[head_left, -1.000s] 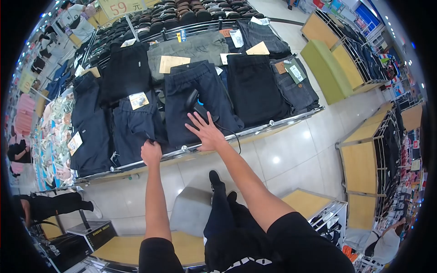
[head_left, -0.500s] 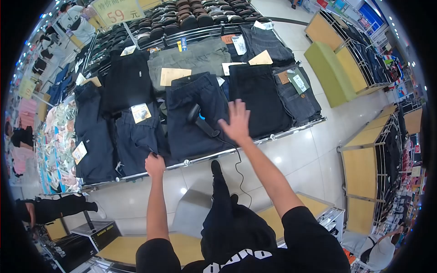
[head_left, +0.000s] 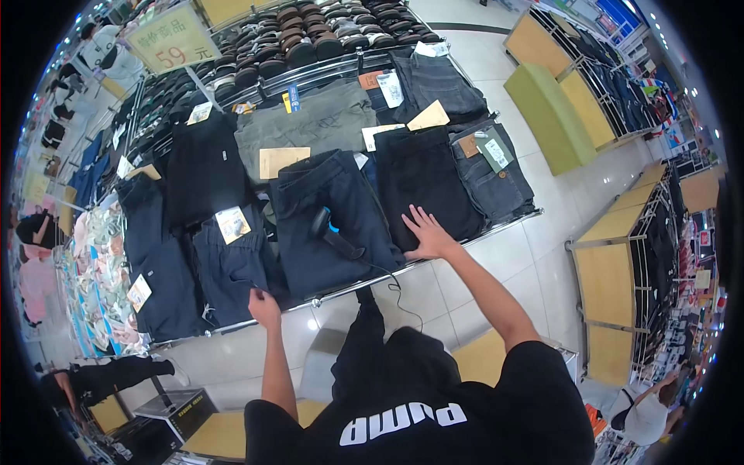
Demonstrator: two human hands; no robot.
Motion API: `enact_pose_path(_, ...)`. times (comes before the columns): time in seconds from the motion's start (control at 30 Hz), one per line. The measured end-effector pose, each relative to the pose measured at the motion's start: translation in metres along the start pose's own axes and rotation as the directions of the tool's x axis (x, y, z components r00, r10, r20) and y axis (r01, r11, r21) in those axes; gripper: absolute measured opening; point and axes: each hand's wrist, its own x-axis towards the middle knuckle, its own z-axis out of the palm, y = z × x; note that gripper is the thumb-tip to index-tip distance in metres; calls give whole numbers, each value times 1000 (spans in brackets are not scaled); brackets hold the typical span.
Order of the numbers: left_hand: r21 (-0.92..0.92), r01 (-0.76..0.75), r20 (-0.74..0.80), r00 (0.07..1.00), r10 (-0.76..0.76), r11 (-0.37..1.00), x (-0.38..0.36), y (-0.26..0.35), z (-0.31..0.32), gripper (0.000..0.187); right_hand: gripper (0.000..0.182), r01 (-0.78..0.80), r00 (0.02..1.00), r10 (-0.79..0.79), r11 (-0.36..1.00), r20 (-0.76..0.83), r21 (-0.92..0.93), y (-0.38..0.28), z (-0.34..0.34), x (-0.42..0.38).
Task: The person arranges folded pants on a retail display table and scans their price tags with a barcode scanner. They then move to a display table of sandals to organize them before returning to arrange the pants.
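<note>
My left hand (head_left: pixel 265 307) is closed at the front edge of the display, its fingers pinching the edge of folded dark navy trousers (head_left: pixel 221 271). My right hand (head_left: pixel 430 239) lies with fingers spread on the lower part of folded black trousers (head_left: pixel 418 174). Between my hands, a black barcode scanner (head_left: pixel 338 235) with a blue strip rests on other folded navy trousers (head_left: pixel 310 194). Its cable (head_left: pixel 394 288) hangs over the front rail. A tan paper tag (head_left: pixel 284 162) lies above the scanner, and a white tag (head_left: pixel 232 223) sits on the left trousers.
Olive trousers (head_left: pixel 310 120) and grey jeans (head_left: pixel 496 167) share the metal-railed display. Rows of shoes (head_left: pixel 310 31) stand behind it, near a price sign (head_left: pixel 170 39). A green bench (head_left: pixel 549 116) and wooden shelving (head_left: pixel 612 279) are on the right. Another person (head_left: pixel 108 380) is at lower left.
My right hand has moved from beside the scanner down and right onto the black trousers. My left hand stays at the left trousers' edge. The whole view has shifted slightly.
</note>
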Motion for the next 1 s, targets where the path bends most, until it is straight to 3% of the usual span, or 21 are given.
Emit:
enact_pose_path(0.03, -264, -24, -138, 990, -13, 964, 0, 1, 9, 15, 96, 93, 994, -92, 996, -57, 18, 10, -4, -9)
enact_pose_path(0.07, -509, -81, -267, 961, -67, 857, -1, 6, 18, 11, 96, 88, 994, -87, 996, -59, 13, 16, -10, -15)
enact_pose_path(0.13, -590, -230, -290, 955, 63, 774, -22, 65, 19, 7, 93, 19, 1000, -17, 981, 14, -195, 23, -23, -25)
enact_pose_path(0.17, -601, -298, -263, 950, 169, 742, -35, 95, 21, 8, 82, -37, 995, 21, 985, -96, -166, 18, -25, -28)
enact_pose_path(0.23, -634, -318, -86, 935, 344, 705, -61, 150, 36, 11, 74, -17, 993, -6, 981, -120, -194, 22, -22, -25)
enact_pose_path(0.27, -632, -261, 117, 899, 423, 730, -70, 177, 40, 18, 67, 8, 988, -41, 976, -146, -219, 28, -17, -19)
enact_pose_path(0.3, -676, -183, 250, 854, 456, 714, -78, 192, 62, 26, 53, 49, 956, -94, 985, -277, -166, 34, -10, -16)
enact_pose_path(0.33, -708, -97, 375, 788, 488, 700, -83, 204, 85, 35, 53, 49, 954, -97, 984, -285, -170, 32, -17, -15)
enact_pose_path(0.4, -577, 236, 705, 628, 331, 782, -87, 240, 97, 50, 49, -65, 966, 74, 997, -246, 46, 27, -30, -17)
enact_pose_path(0.43, -530, 314, 777, 551, 304, 787, -85, 252, 104, 60, 47, -7, 945, 5, 1000, -326, -6, 29, -29, -18)
enact_pose_path(0.47, -528, 314, 780, 548, 303, 789, -86, 261, 105, 60, 47, -11, 946, 9, 1000, -325, -3, 29, -28, -23)
enact_pose_path(0.53, -444, 667, 887, 422, 188, 598, -87, 278, 104, 66, 48, 37, 938, -32, 999, -345, 9, 28, -28, -29)
enact_pose_path(0.57, -394, 730, 917, 349, 190, 559, -84, 277, 113, 72, 48, 39, 946, -35, 999, -323, 4, 27, -27, -31)
enact_pose_path(0.6, -397, 732, 916, 358, 183, 554, -87, 276, 122, 72, 45, 130, 939, -124, 991, -321, -2, 31, -24, -33)
enact_pose_path(0.67, -430, 676, 871, 485, 77, 599, -94, 277, 130, 76, 45, 233, 928, -204, 971, -312, 59, 40, -24, -38)
enact_pose_path(0.77, -419, 676, 862, 507, 29, 606, -97, 284, 133, 73, 48, 244, 831, -188, 969, -524, 40, 75, -55, -34)
enact_pose_path(0.83, -459, 580, 809, 586, 46, 672, -102, 276, 147, 65, 45, -11, 730, 93, 992, -677, 125, 112, -73, -29)
enact_pose_path(0.9, -492, 509, 782, 615, 102, 706, -105, 275, 142, 64, 59, -343, 628, 431, 901, -647, 267, 159, -75, -28)
enact_pose_path(0.93, -506, 487, 771, 625, 120, 712, -105, 274, 142, 62, 63, -469, 574, 493, 852, -654, 232, 186, -64, -28)
enact_pose_path(1.0, -525, 493, 767, 627, 135, 694, -106, 272, 140, 58, 65, -541, 623, 553, 816, -553, 205, 205, -64, -40)
